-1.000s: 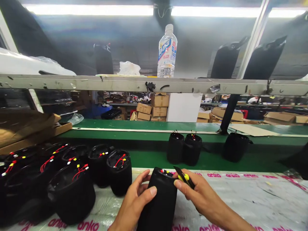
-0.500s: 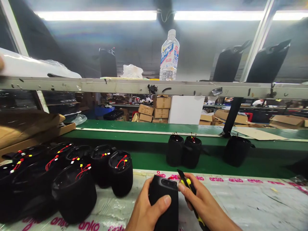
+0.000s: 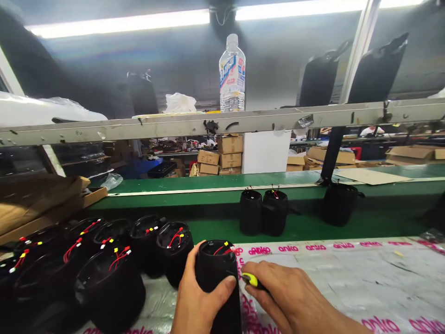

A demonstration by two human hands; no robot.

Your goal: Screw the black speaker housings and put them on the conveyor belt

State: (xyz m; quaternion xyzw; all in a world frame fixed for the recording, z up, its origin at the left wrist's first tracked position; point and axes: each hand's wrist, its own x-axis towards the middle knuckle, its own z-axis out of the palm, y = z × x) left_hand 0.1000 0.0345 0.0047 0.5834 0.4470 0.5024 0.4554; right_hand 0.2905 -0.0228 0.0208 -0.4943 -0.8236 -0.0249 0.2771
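Observation:
My left hand (image 3: 203, 297) is wrapped round a black fabric-covered cylinder (image 3: 217, 264), its thumb across the near side. The cylinder's open top faces up and shows red wires with a yellow connector. Just to its right, my right hand (image 3: 288, 292) is closed round a black and yellow utility knife (image 3: 251, 279). Only the knife's yellow part and a bit of its black body show; the blade cannot be made out. Left of my left hand, several similar black cylinders (image 3: 111, 290) stand close together, with red wires in their open tops.
Two black cylinders (image 3: 251, 213) stand on the green conveyor belt (image 3: 208, 227), another (image 3: 339, 204) farther right. Printed plastic sheeting (image 3: 333, 273) covers the bench. A shelf rail (image 3: 167, 125) crosses above, bearing a water bottle (image 3: 232, 76). A cardboard box (image 3: 93, 197) sits at left.
The cylinder in my left hand has turned more upright, so its open top with wires now shows. My right hand has rolled over, palm downward, with the knife lower beside the cylinder. The view has tilted.

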